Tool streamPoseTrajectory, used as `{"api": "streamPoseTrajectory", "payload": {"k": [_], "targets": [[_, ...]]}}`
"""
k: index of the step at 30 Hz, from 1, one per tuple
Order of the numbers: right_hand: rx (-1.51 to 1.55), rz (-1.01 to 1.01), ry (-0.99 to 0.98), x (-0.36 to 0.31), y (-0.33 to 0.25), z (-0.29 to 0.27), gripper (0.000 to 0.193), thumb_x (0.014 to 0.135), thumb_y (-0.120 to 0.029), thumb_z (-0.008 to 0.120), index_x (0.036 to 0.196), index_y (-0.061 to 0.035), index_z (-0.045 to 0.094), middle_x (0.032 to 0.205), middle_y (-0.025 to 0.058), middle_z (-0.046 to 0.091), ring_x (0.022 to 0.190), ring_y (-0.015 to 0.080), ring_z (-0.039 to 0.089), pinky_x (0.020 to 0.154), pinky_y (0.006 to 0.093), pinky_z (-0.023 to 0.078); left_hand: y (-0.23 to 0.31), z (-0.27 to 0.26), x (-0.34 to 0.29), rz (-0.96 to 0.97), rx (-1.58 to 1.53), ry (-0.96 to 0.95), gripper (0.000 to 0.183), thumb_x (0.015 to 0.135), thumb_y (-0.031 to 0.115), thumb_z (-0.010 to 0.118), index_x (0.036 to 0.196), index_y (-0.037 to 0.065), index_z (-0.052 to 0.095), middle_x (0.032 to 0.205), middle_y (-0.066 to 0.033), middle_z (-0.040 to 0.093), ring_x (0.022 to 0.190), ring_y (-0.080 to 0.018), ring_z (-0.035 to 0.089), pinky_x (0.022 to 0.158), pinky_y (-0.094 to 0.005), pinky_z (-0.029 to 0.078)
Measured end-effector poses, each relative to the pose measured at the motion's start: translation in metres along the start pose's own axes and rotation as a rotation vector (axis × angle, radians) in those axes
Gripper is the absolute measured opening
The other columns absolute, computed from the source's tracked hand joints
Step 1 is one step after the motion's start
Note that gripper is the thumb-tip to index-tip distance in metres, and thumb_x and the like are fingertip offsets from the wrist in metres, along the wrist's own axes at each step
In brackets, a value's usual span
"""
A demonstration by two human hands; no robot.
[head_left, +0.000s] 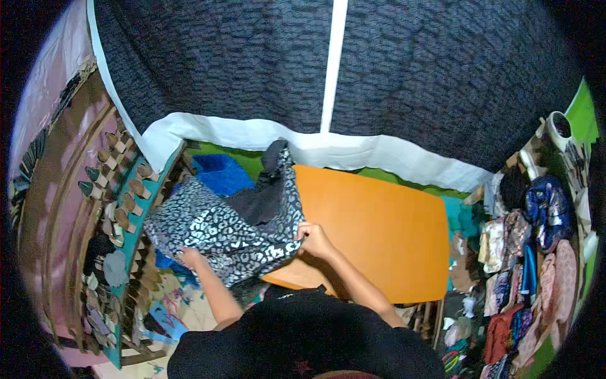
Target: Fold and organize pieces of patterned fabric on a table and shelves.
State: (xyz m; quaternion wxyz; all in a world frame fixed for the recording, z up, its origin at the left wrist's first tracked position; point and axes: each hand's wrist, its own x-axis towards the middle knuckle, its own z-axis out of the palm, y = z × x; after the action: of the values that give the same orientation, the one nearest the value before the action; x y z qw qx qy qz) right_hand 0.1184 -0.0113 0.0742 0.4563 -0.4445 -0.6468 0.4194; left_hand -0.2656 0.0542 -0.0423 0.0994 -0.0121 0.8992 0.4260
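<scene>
A black and silver leopard-print cloth (221, 230) hangs in loose folds between my hands. Its plain dark underside turns up along the far right part. My left hand (189, 258) is closed on the near left edge. My right hand (314, 239) pinches the right edge, over the left part of an orange table (379, 234). Most of the cloth spreads left beyond the tabletop, and it covers the table's left end. Whether it is a garment or a plain piece of fabric I cannot make out.
Left stands a rack (136, 252) with several shoes. Folded and hanging clothes (505, 278) crowd the right side. A blue cloth or mat (224, 174) lies behind the leopard-print cloth. A dark curtain (227, 63) with a white lower band closes off the far side.
</scene>
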Motion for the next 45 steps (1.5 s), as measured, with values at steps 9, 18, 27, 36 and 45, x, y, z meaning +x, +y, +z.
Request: {"api": "streamPoseTrajectory", "payload": {"k": [9, 18, 27, 36, 45], "targets": [[0.094, 0.01, 0.086, -0.058, 0.036, -0.041, 0.023, 0.057, 0.005, 0.065, 0.053, -0.001, 0.043, 0.061, 0.0045, 0.051, 0.063, 0.0122, 0.05, 0.059, 0.023, 0.04, 0.025, -0.068, -0.082, 0.288, -0.375, -0.042, 0.058, 0.086, 0.038, 0.038, 0.117, -0.011, 0.034, 0.116, -0.0285, 0.041, 0.106, -0.0384, 0.042, 0.089, -0.0393, 0.033], [0.074, -0.083, 0.03, -0.049, 0.024, -0.1, 0.027, 0.058, 0.004, 0.067, 0.053, -0.0011, 0.04, 0.063, 0.0043, 0.051, 0.063, 0.0116, 0.049, 0.059, 0.0236, 0.04, 0.08, -0.152, -0.176, 0.521, -0.644, -0.012, 0.061, 0.087, 0.038, 0.039, 0.116, -0.015, 0.032, 0.114, -0.0282, 0.043, 0.103, -0.0359, 0.044, 0.088, -0.0357, 0.034], [0.058, -0.134, 0.005, -0.057, 0.02, -0.085, 0.017, 0.059, 0.01, 0.055, 0.058, 0.0005, 0.04, 0.063, 0.0071, 0.047, 0.062, 0.0171, 0.048, 0.06, 0.0249, 0.039, 0.171, -0.184, -0.245, 0.538, -1.092, -0.114, 0.035, 0.086, 0.024, 0.048, 0.097, -0.009, 0.044, 0.087, -0.013, 0.054, 0.073, -0.016, 0.047, 0.069, -0.0288, 0.04], [0.23, -0.224, 0.092, -0.032, 0.085, -0.082, 0.006, 0.073, -0.002, 0.04, 0.078, -0.0042, 0.044, 0.082, 0.007, 0.049, 0.08, 0.0198, 0.048, 0.071, 0.028, 0.038, 0.231, -0.21, -0.479, 1.201, -1.133, -0.919, 0.028, 0.083, 0.026, 0.053, 0.075, -0.001, 0.052, 0.064, -0.006, 0.052, 0.059, -0.012, 0.045, 0.053, -0.0288, 0.037], [0.063, 0.019, 0.198, -0.115, 0.174, -0.175, 0.037, 0.086, -0.031, 0.036, 0.112, -0.0063, 0.043, 0.108, 0.0063, 0.047, 0.101, 0.0231, 0.043, 0.089, 0.0332, 0.035, 0.037, -0.142, -0.638, 1.383, -0.348, -2.4, 0.035, 0.083, 0.031, 0.049, 0.106, 0.006, 0.044, 0.081, -0.011, 0.05, 0.078, -0.0188, 0.048, 0.072, -0.0335, 0.039]]}}
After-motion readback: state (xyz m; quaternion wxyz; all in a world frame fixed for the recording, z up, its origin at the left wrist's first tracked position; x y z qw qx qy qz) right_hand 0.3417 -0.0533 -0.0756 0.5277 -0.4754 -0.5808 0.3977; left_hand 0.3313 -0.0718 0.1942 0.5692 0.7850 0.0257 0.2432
